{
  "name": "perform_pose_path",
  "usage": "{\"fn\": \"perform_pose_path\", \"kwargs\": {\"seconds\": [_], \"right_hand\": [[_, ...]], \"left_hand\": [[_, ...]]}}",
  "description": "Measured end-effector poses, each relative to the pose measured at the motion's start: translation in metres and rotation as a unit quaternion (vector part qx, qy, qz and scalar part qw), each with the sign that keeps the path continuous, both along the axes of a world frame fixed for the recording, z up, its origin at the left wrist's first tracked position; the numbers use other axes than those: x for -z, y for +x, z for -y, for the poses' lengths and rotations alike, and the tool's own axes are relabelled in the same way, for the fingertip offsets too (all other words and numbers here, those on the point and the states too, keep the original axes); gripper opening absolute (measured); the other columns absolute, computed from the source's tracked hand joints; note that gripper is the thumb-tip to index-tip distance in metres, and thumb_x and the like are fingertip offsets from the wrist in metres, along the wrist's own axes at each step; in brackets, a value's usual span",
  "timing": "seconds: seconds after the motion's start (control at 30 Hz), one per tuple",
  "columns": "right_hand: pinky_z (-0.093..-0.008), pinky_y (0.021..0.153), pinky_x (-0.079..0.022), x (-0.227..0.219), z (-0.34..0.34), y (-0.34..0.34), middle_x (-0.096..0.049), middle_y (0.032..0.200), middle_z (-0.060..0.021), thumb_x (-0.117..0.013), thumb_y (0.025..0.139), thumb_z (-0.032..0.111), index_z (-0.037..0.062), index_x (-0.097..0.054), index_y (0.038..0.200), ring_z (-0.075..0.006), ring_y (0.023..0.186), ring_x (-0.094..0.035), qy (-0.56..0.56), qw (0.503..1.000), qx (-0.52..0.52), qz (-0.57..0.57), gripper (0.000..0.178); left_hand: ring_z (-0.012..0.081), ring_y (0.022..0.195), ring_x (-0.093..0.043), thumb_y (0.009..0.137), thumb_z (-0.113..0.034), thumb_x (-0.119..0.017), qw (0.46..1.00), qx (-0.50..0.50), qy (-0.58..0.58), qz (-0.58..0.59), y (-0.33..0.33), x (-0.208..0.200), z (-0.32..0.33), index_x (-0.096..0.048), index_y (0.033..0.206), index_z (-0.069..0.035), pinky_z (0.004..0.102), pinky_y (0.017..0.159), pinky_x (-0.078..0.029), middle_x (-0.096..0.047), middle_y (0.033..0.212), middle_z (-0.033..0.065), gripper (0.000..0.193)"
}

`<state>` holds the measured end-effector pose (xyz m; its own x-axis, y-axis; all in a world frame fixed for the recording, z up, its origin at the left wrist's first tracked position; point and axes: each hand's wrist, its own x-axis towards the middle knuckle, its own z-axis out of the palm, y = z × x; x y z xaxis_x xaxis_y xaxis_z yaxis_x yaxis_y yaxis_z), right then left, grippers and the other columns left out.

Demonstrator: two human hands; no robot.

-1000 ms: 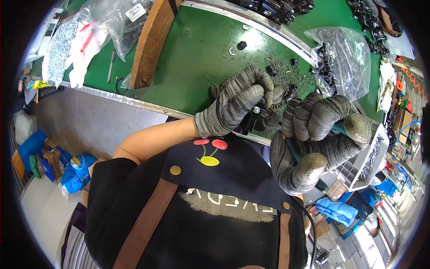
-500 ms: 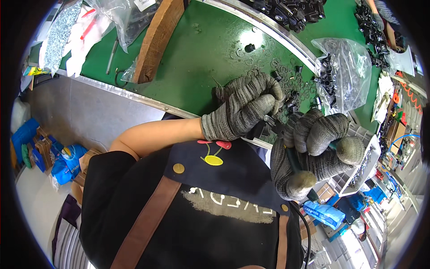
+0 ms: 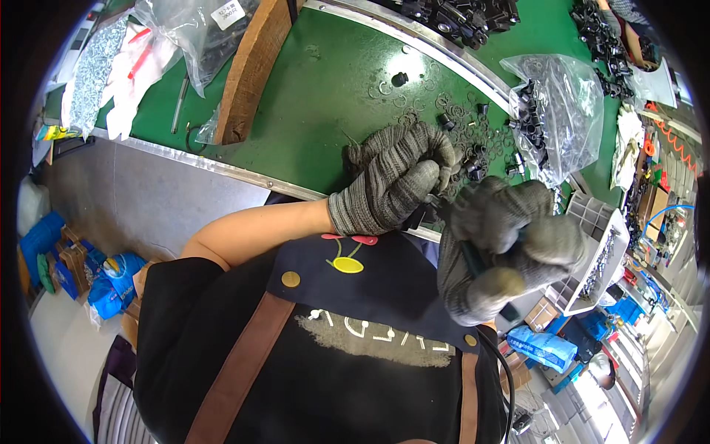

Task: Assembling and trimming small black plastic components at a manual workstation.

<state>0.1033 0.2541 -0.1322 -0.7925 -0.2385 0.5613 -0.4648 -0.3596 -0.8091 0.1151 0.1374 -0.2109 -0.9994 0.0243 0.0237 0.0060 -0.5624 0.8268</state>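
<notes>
Both my hands wear grey striped knit gloves and meet at the near edge of the green table. My left hand [image 3: 392, 177] is closed, its thumb and fingers pinched around a small part that they mostly hide. My right hand [image 3: 510, 244] is wrapped round the dark green handles of pliers [image 3: 471, 259], and motion smears its fingers. The tip of the pliers reaches the left fingertips; whether it touches the part I cannot tell. Just beyond lie many loose thin metal rings [image 3: 462, 115] and small black fittings [image 3: 445, 121].
A clear plastic bag [image 3: 584, 126] of black parts lies to the right, above a white crate [image 3: 573, 300] of small metal pieces. A curved wooden piece [image 3: 255, 70] stands at left. Black parts [image 3: 470, 22] are heaped beyond the metal rail [image 3: 414, 29]. Another person's arm [image 3: 634, 46] shows far right.
My right hand, with the pliers, has turned and its fingers have closed further. The left hand keeps its pinch. The whole view has shifted slightly.
</notes>
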Motion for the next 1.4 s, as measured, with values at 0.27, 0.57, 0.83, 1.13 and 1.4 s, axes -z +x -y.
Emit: {"fn": "perform_pose_path", "kwargs": {"seconds": [0.27, 0.57, 0.83, 1.13, 1.4], "right_hand": [[-0.0242, 0.054, -0.035, -0.017, -0.005, -0.023, -0.046, 0.08, -0.0017, -0.073, 0.089, 0.037, 0.0128, -0.051, 0.121, -0.0103, 0.06, -0.038, 0.027, 0.997, -0.062, -0.024, 0.046], [-0.0265, 0.052, -0.037, -0.011, -0.006, -0.017, -0.048, 0.08, -0.0019, -0.072, 0.089, 0.038, 0.0113, -0.052, 0.12, -0.0101, 0.061, -0.041, -0.016, 0.999, -0.016, 0.043, 0.045], [-0.0343, 0.065, -0.043, -0.011, 0.001, 0.007, -0.052, 0.083, -0.0051, -0.073, 0.089, 0.034, 0.0093, -0.053, 0.115, -0.0143, 0.068, -0.048, -0.001, 0.996, 0.037, 0.079, 0.042], [-0.0431, 0.079, -0.05, -0.012, -0.004, 0.015, -0.057, 0.086, -0.0087, -0.075, 0.088, 0.031, 0.0071, -0.055, 0.11, -0.019, 0.075, -0.056, 0.016, 0.99, 0.083, 0.112, 0.037], [-0.0509, 0.092, -0.055, -0.014, -0.02, 0.006, -0.061, 0.089, -0.0118, -0.075, 0.088, 0.027, 0.0051, -0.056, 0.105, -0.0231, 0.082, -0.062, 0.031, 0.982, 0.114, 0.145, 0.034]], "left_hand": [[0.0125, 0.1, -0.051, 0.093, -0.039, -0.065, 0.996, 0.072, -0.042, -0.018, 0.004, 0.012, 0.006, -0.055, 0.11, -0.007, 0.0312, 0.094, -0.043, -0.053, 0.107, 0.0031, 0.038], [0.0123, 0.103, -0.052, 0.087, -0.027, -0.071, 0.985, 0.163, 0.034, -0.053, -0.002, 0.01, 0.02, -0.044, 0.13, -0.009, 0.0299, 0.099, -0.041, -0.053, 0.108, -0.0002, 0.054], [0.0106, 0.098, -0.054, 0.084, -0.01, -0.069, 0.989, 0.141, -0.015, -0.038, -0.002, -0.001, 0.023, -0.048, 0.123, -0.005, 0.0289, 0.094, -0.044, -0.057, 0.1, 0.0001, 0.044], [0.0151, 0.095, -0.055, 0.081, -0.006, -0.065, 0.991, 0.06, -0.093, -0.069, 0.007, 0.007, 0.009, -0.05, 0.116, -0.005, 0.0314, 0.09, -0.044, -0.057, 0.098, 0.0031, 0.038], [0.0152, 0.102, -0.053, 0.084, -0.007, -0.063, 0.995, 0.055, -0.029, -0.084, 0.006, 0.015, 0.008, -0.046, 0.116, -0.007, 0.0326, 0.094, -0.043, -0.055, 0.103, 0.0037, 0.037]]}}
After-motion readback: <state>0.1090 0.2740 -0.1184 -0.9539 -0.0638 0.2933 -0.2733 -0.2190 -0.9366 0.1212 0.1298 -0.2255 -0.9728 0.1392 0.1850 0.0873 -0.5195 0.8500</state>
